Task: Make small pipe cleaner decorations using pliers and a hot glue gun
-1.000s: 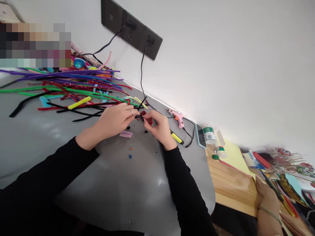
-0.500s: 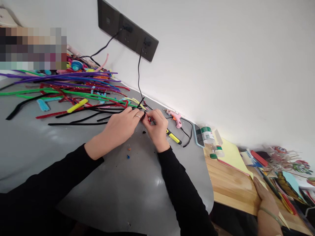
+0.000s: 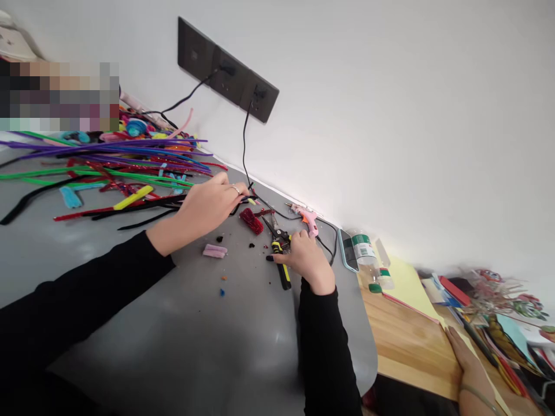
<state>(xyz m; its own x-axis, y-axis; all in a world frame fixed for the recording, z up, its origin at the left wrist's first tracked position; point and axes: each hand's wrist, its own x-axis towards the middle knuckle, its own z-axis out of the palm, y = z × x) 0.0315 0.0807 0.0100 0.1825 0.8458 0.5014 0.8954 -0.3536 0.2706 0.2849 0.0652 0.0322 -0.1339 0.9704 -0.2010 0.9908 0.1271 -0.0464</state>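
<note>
My left hand [image 3: 210,202] is closed in a pinch above the grey table, over the ends of the loose pipe cleaners. A black pipe cleaner [image 3: 250,186] pokes out at its fingertips; the rest is hidden by the hand. Farther right, my right hand [image 3: 310,260] lies over pliers [image 3: 281,268] with black and yellow handles. Its thumb crosses the near handle, while the fingers cover the other one. The pliers' jaws point up and left, beside a folded red tinsel bundle [image 3: 251,221]. A short pink fuzzy piece [image 3: 214,251] rests between my forearms.
Many coloured pipe cleaners [image 3: 108,147] spread over the left of the table. A pink glue gun [image 3: 310,219], a phone [image 3: 348,249] and a plastic bottle [image 3: 364,248] stand along the wall. Another person's hand [image 3: 462,346] rests on yellow paper [image 3: 403,277] at right.
My hands have parted: the right moved right and down onto the pliers, the left slightly left. The red bundle and pink piece have come into view. The camera tilted up slightly.
</note>
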